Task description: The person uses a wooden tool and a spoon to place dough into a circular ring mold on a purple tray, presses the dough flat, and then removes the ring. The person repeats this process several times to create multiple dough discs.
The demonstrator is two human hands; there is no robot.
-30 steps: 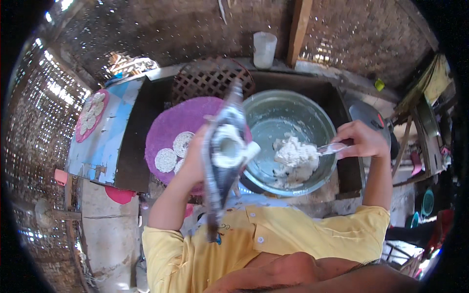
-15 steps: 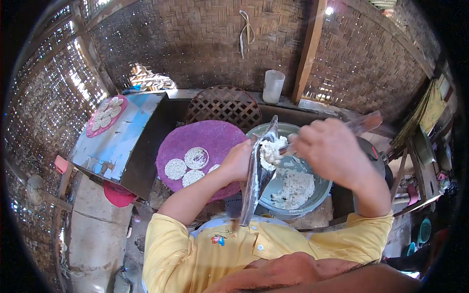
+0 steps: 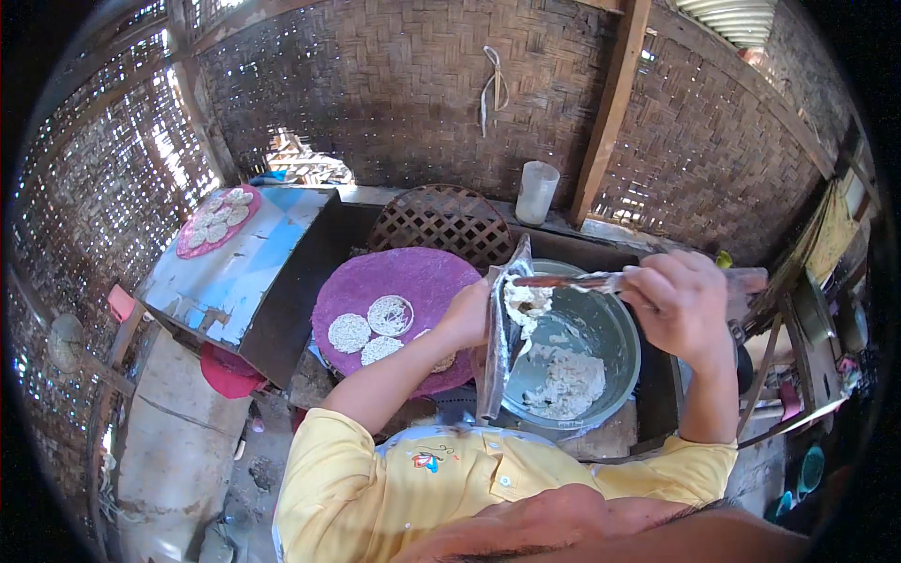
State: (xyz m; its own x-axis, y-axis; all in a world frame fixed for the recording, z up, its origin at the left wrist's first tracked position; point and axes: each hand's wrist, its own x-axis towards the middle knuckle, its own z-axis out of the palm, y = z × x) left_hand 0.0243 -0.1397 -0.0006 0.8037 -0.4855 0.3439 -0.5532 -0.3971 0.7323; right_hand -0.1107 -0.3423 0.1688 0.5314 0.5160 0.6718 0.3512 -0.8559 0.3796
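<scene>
My left hand [image 3: 467,316] is closed round a long dark wooden trough-like piece [image 3: 492,380], held tilted over the left side of a grey-green basin [image 3: 631,387]. White dough [image 3: 527,302] clings in its hollow and sags over the edge. In my right hand [image 3: 683,305] is a wooden stick [image 3: 563,281], roughly level, its dough-smeared tip touching the dough in the trough and its broad end past my fist. More crumbly dough [image 3: 567,387] lies in the basin. Beside my left hand, a purple round mat [image 3: 422,281] carries several lacy white discs [image 3: 349,333], one inside a ring [image 3: 390,316].
A blue-and-white box [image 3: 235,281] at left bears a pink mat [image 3: 202,246] of white discs. Behind stand a lattice basket [image 3: 441,220] and a translucent container [image 3: 537,192]. A woven wall [image 3: 394,94] and wooden post [image 3: 612,113] close off the back.
My right hand has moved to the right, away from the trough, and more of the stick shows. My left hand still holds the trough. The whole view has shifted slightly.
</scene>
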